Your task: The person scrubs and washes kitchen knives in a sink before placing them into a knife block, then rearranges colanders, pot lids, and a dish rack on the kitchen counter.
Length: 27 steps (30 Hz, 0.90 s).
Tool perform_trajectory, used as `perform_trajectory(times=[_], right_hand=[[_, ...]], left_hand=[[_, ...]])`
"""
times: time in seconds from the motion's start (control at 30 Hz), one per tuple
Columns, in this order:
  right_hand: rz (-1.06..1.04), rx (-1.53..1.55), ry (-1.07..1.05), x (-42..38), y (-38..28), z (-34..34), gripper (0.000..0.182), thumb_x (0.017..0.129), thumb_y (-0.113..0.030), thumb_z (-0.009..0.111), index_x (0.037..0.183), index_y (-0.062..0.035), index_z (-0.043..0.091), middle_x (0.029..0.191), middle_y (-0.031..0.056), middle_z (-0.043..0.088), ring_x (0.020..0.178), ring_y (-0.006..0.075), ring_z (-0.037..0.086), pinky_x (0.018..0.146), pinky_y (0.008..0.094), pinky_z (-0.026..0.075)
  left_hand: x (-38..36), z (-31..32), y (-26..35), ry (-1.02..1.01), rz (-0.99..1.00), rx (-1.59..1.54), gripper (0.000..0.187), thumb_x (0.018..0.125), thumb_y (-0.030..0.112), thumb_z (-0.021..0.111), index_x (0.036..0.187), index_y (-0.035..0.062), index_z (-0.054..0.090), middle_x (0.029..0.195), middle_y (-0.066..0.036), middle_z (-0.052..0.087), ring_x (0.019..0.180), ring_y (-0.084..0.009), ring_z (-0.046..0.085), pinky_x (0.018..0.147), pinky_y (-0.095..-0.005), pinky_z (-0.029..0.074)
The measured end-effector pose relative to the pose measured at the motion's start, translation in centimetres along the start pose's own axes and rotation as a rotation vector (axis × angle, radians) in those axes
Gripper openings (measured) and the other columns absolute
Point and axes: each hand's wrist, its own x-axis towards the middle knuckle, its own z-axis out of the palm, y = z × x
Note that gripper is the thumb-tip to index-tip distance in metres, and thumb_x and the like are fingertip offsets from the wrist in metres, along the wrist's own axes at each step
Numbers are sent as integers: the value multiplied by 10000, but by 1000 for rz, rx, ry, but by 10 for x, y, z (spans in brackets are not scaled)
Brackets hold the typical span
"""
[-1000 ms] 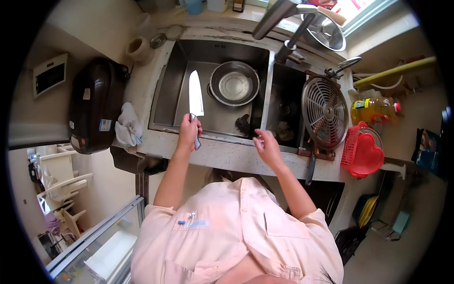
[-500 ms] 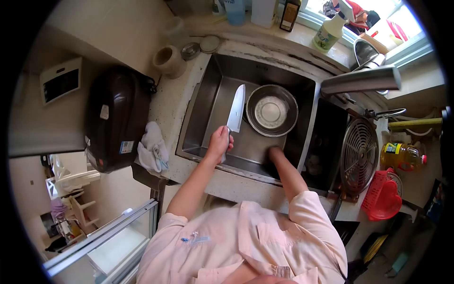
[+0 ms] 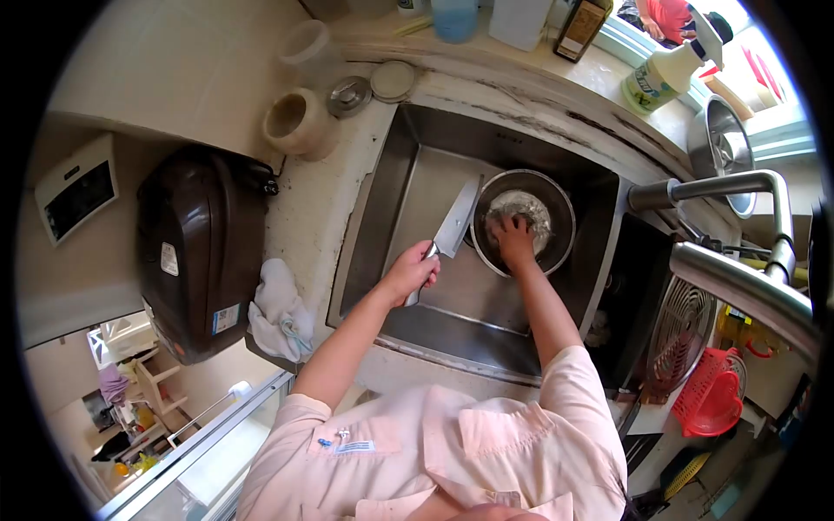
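My left hand [image 3: 412, 273] is closed around the handle of a kitchen knife [image 3: 456, 221], whose broad blade points up and to the right over the sink [image 3: 434, 187]. The blade's tip reaches the left rim of a round metal bowl [image 3: 563, 213] standing in the sink. Inside that bowl is my right hand [image 3: 514, 239], with its fingers spread and pointing down. What looks like rippling water lies around the fingers, and the fingertips are partly hidden.
A metal faucet [image 3: 721, 185] stands right of the sink, near a round slotted rack [image 3: 684, 334] and a red basket [image 3: 708, 391]. On the left are a white cloth [image 3: 280, 308], a dark brown appliance [image 3: 201, 252] and a beige pot [image 3: 295, 123]. A spray bottle [image 3: 660, 80] stands by the window.
My right hand has moved from the sink's near side up into the bowl. The knife has tilted rightward, towards the bowl, still in my left hand. The camera view has shifted.
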Motion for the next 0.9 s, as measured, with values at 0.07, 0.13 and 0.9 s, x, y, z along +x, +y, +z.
perform_trajectory(times=[0.07,0.13,0.9], right_hand=[[97,303,125,5,21,0,398,833,-72,461,1220,-159,482,1268,164,422,1181,329,385,908,475,399],[442,609,410,16,21,-4,414,804,-40,493,1208,-132,483,1204,190,486,1128,354,448,898,442,413],[319,442,609,29,41,-15,183,731,-42,633,910,-41,673,907,161,565,794,330,578,730,379,477]], left_hand=[[2,0,3,-23,-6,-16,179,884,113,466,1051,50,477,716,8,507,583,-52,488,510,-192,408],[6,1,3,-37,-23,-7,190,892,122,465,1066,48,476,714,10,504,581,-51,485,514,-190,410],[-28,-10,5,-140,-26,90,179,935,168,435,1059,45,475,671,11,477,525,-56,457,448,-197,365]])
